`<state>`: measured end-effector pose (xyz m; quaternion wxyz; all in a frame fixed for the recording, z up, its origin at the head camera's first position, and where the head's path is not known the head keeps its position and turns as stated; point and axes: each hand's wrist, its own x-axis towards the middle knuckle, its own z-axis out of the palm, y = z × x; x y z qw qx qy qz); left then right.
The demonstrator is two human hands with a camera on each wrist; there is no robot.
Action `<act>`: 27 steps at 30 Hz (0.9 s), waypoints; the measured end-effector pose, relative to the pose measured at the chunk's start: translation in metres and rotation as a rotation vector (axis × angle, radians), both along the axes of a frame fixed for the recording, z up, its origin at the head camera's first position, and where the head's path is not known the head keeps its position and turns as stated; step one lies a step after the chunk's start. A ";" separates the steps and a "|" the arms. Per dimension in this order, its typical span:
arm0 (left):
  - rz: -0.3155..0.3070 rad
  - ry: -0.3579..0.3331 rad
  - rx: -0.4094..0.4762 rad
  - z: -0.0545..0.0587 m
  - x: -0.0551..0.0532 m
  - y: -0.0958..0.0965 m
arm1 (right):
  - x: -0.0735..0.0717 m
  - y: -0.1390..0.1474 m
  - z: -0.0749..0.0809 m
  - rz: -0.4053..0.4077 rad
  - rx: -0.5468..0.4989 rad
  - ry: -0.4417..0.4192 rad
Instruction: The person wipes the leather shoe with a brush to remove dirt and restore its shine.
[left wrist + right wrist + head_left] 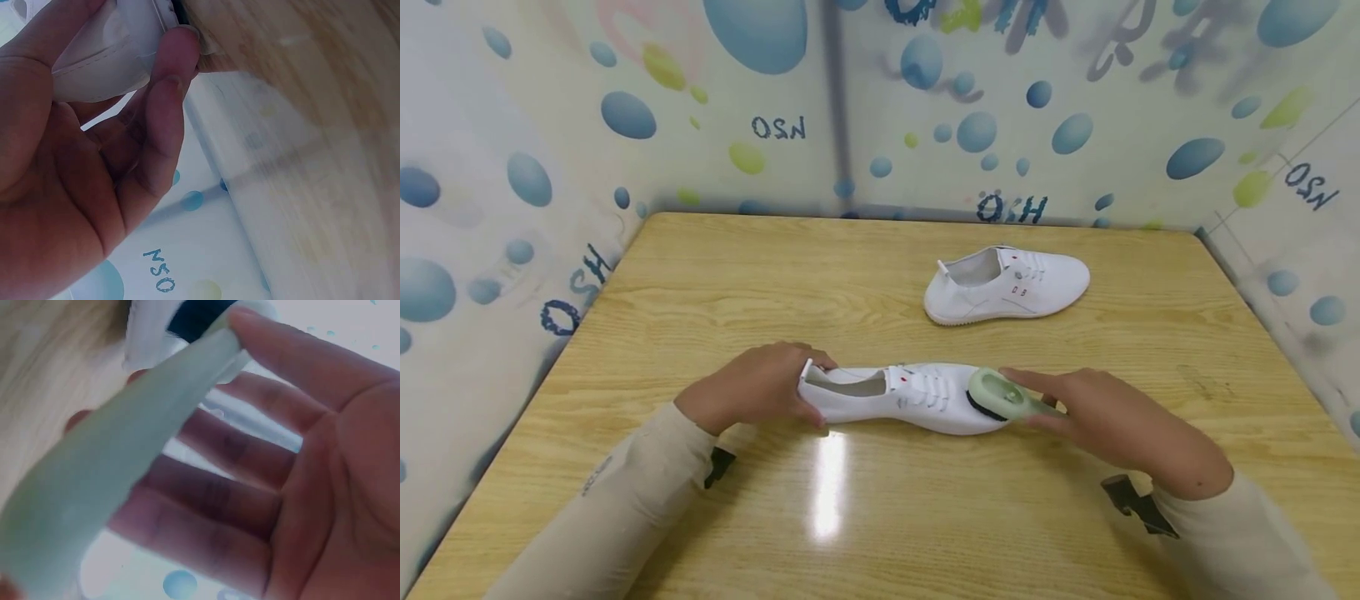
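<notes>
A white lace-up shoe (865, 408) lies lengthwise across the table, its toe pointing right. My left hand (765, 385) grips it by the heel; the left wrist view has the thumb and fingers around the white heel (103, 59). In my right hand (1101, 412) is a pale green brush (1000, 393) with dark bristles, which lie against the shoe's toe. The right wrist view shows the brush's handle (125, 444) between the thumb and the curled fingers, with the dark bristles (203, 317) beyond.
A second white shoe (1011, 286) stands farther back on the wooden table (760, 283), toe to the right. Patterned walls (880, 125) with blue and green spots rise along the table's back and sides. Light-coloured sleeves (632, 492) cover both forearms.
</notes>
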<state>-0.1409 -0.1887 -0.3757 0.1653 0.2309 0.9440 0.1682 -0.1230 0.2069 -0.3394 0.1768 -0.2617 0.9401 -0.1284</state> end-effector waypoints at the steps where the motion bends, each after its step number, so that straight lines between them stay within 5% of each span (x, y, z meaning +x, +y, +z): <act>1: 0.001 -0.001 0.002 0.000 0.000 0.000 | 0.001 -0.002 -0.001 0.005 0.002 0.013; 9: -0.007 0.003 0.016 -0.001 0.000 -0.002 | 0.000 -0.021 -0.009 -0.002 0.002 0.138; 17: 0.002 -0.008 0.014 -0.001 0.001 -0.002 | -0.005 -0.021 -0.011 -0.036 0.042 0.142; 27: 0.001 0.000 -0.004 0.000 0.000 -0.001 | -0.004 0.000 0.000 -0.022 0.030 -0.016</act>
